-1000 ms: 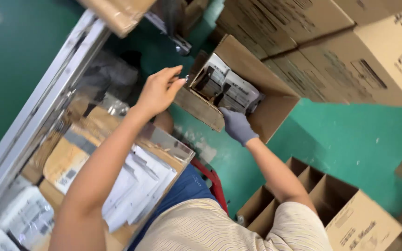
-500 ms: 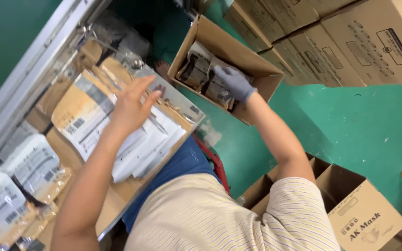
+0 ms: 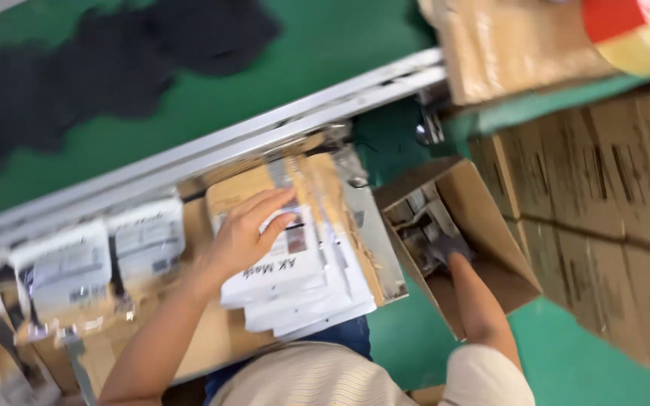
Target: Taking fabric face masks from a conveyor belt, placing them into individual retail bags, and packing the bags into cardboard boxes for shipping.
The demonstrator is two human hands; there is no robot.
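Note:
My left hand lies flat, fingers spread, on top of a stack of flat white packets that rests on a cardboard-covered bench. My right hand, in a grey glove, reaches down into an open cardboard box on the floor and rests among dark and white packets inside it. Whether the gloved fingers grip a packet is hidden by blur.
More clear-wrapped packets lie at the left of the bench. A metal rail runs along a green conveyor belt behind. Stacked cardboard boxes stand at the right, with a tape roll at the top right.
The view has swung left and down. My left hand has gone from the box flap to the packet stack. My right hand has stayed inside the box.

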